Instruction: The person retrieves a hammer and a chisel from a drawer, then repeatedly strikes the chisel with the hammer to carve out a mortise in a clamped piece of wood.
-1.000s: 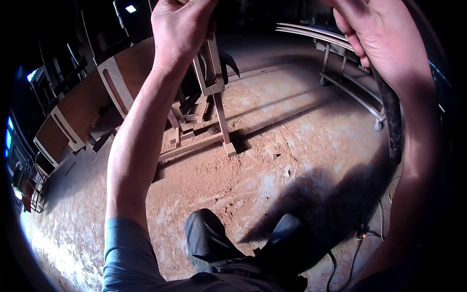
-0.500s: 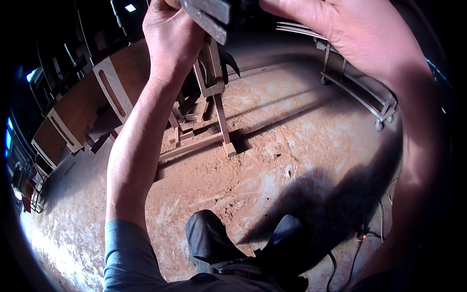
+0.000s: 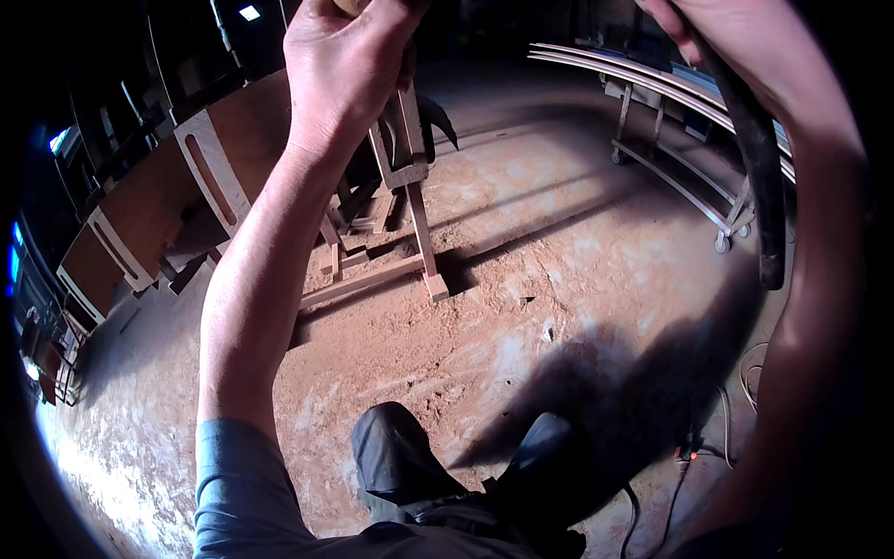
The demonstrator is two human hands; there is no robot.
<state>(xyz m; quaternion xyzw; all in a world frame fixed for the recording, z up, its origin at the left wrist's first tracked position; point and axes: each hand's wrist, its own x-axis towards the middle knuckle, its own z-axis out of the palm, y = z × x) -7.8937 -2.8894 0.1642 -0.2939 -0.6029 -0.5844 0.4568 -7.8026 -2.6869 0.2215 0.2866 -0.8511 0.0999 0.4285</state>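
Note:
At the top edge, left of the middle, my left hand [image 3: 340,61] is closed around a rounded tan wooden piece [image 3: 350,6]; most of that piece is out of the picture. My right hand [image 3: 745,47] is raised at the upper right, gripping a hammer by its dark handle [image 3: 752,177]. The handle's lower end hangs down beside my right forearm, while the head is beyond the top edge. A wooden frame [image 3: 408,175] on legs stands behind and below my left hand.
Brown panels with slotted pale wooden pieces [image 3: 212,172] stand at the left. A wheeled cart [image 3: 675,177] carrying long boards [image 3: 643,74] is at the far right. Sawdust [image 3: 419,335] covers the concrete floor. Cables [image 3: 684,466] lie at the lower right, near my knees [image 3: 400,447].
My right hand has swung up and right with the hammer, whose forked head was beside my left hand before. My left hand has shifted only slightly.

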